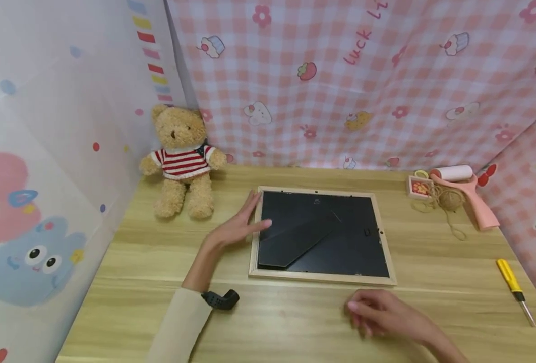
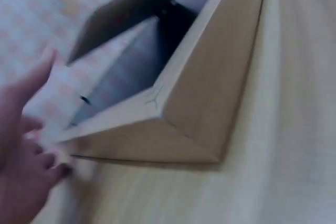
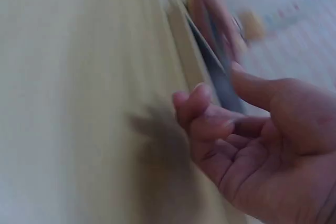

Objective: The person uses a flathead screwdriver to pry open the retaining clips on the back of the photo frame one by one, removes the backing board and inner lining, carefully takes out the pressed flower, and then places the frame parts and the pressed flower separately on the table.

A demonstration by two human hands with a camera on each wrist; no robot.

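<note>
Right hand [image 1: 385,315] hovers over the bare table [image 1: 295,333] near the front edge, just short of the picture frame [image 1: 322,237]; fingers loosely curled, holding nothing, a bit motion-blurred. Left hand [image 1: 238,227] lies flat with straight fingers on the frame's left rail, thumb over the black backing, pressing, not gripping; a black wrist mount sits at its cuff. The frame lies face down in the middle of the table, light wooden rim up, black back panel with a folded easel stand across it. Judging by looks: rigid, light to moderate weight, likely glazed underneath so fragile if dropped or twisted; the backing looks smooth and slippery, the wood rim gives better hold. Best to take it by two opposite rails or at a corner, not by the stand flap, which is thin and hinged. Count: one frame, two hands. To the right, one yellow-handled screwdriver [image 1: 515,290], well apart from the frame. Farther back right, one pink lint roller [image 1: 467,194], one ball of twine [image 1: 449,199], one small patterned box [image 1: 419,187], all clustered. Back left corner, one teddy bear [image 1: 183,161] in a striped jumper, sitting upright against the patterned cloth walls.
</note>
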